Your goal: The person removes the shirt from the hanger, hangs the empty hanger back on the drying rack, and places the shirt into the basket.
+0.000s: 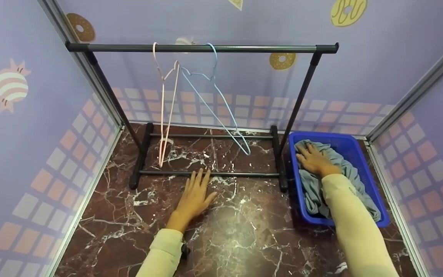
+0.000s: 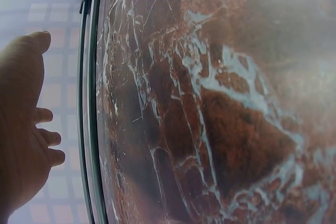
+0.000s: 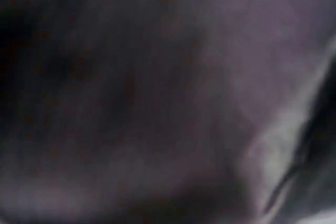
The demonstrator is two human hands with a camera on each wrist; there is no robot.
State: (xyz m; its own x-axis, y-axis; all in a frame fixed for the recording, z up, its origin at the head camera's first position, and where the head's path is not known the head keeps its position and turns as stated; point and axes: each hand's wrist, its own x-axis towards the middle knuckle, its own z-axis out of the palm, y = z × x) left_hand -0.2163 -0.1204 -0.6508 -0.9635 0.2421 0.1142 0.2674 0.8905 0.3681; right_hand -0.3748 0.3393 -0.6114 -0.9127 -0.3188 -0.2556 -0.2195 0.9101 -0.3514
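Note:
My right hand (image 1: 315, 159) rests on a crumpled grey-green cloth (image 1: 350, 173) inside a blue plastic basket (image 1: 367, 161), its fingers laid over the fabric. The right wrist view is dark and blurred. In the head view my left hand (image 1: 195, 194) holds nothing, fingers straight, with its fingertips overlapping the lower front bar of a black clothes rack (image 1: 240, 49). The left wrist view shows that same hand at its left edge. From the rack's top rail hang a pink wire hanger (image 1: 162, 115) and a light blue wire hanger (image 1: 227, 104), both bare.
Dark red marbled floor (image 1: 237, 231) lies under the rack and basket. Purple printed walls (image 1: 6, 154) enclose the space at left, back and right, with metal strips along their lower edges. The basket stands close beside the rack's right foot (image 1: 282, 181).

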